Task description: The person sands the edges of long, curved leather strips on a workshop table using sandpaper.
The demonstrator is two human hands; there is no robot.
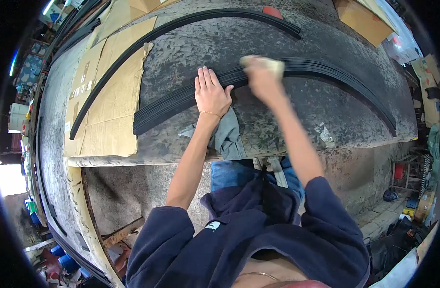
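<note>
A bundle of long black strips [332, 74] curves across the dark workbench [191, 53] in front of me. My left hand [213, 96] lies on the bundle, its fingers stretched out flat and pointing away from me. To its right, my right hand [264, 84] is closed around a pale yellowish rag [274, 67], smeared by motion, and overlaps the strips in this view. A crumpled grey cloth [229, 139] lies by my left wrist and hangs over the bench's near edge.
Beyond lies a second curved black bundle [181, 23], its left end on flattened cardboard [112, 115]. A red piece [272, 12] sits near its right end. At the back right is a cardboard box [364, 20]. A metal rack [407, 173] stands at right.
</note>
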